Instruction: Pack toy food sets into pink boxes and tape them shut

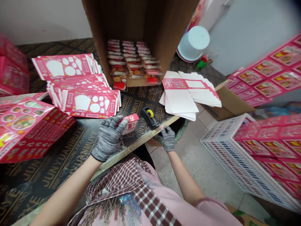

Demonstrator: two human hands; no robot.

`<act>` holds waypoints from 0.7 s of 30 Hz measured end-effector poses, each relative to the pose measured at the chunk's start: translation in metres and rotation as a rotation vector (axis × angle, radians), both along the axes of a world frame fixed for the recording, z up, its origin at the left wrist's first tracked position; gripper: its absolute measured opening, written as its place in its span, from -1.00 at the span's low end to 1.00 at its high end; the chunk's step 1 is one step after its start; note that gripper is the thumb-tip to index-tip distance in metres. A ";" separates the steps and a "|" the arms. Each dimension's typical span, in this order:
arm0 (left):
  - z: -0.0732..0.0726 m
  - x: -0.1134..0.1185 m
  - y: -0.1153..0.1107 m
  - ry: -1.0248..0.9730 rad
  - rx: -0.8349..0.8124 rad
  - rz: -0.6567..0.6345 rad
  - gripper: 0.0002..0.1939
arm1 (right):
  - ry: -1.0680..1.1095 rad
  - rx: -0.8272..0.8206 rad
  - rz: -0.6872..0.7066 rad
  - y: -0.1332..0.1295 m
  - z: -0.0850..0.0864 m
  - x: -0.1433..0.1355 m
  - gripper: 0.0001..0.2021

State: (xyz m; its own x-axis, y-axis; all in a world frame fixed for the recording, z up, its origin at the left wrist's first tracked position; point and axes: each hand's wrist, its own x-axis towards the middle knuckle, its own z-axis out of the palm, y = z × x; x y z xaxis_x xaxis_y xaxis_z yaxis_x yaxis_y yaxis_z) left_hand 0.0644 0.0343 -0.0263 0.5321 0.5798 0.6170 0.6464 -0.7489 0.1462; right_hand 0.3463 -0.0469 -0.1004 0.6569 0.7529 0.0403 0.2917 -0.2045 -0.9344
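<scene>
My left hand [110, 135], in a grey knit glove, is closed around a small pink-red carton [131, 124] lying near the table's front edge. To the carton's right stands a black tape dispenser [150, 117] with a yellow core. At the dispenser's front end, my gloved right hand [167, 137] has its fingertips pinched together on the tape; the clear strip itself is hard to see. Left of the dispenser lie stacks of flat pink cartons with cut-out windows [91, 103]. White-backed flat cartons [181, 97] are fanned out at the right edge of the table.
An open cardboard box [175, 44] at the back holds rows of small wrapped packets [130, 59]. Filled pink boxes [30, 125] stand at the left. A white plastic basket [225, 153] of pink boxes is on the right, and a white tub [195, 42] sits behind.
</scene>
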 end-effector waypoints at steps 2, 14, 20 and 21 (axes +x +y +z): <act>0.004 0.000 -0.001 -0.005 -0.011 -0.025 -0.53 | 0.135 0.024 0.153 -0.005 0.031 -0.023 -0.67; 0.003 -0.007 -0.001 -0.062 0.068 -0.128 -0.58 | 1.055 -0.040 0.820 0.039 0.085 -0.098 -0.65; 0.012 -0.003 -0.007 0.005 -0.043 -0.104 -0.64 | 1.042 -0.034 0.813 0.041 0.078 -0.096 -0.77; 0.013 0.001 -0.008 -0.021 -0.036 -0.068 -0.71 | 1.001 -0.032 0.810 0.042 0.077 -0.096 -0.77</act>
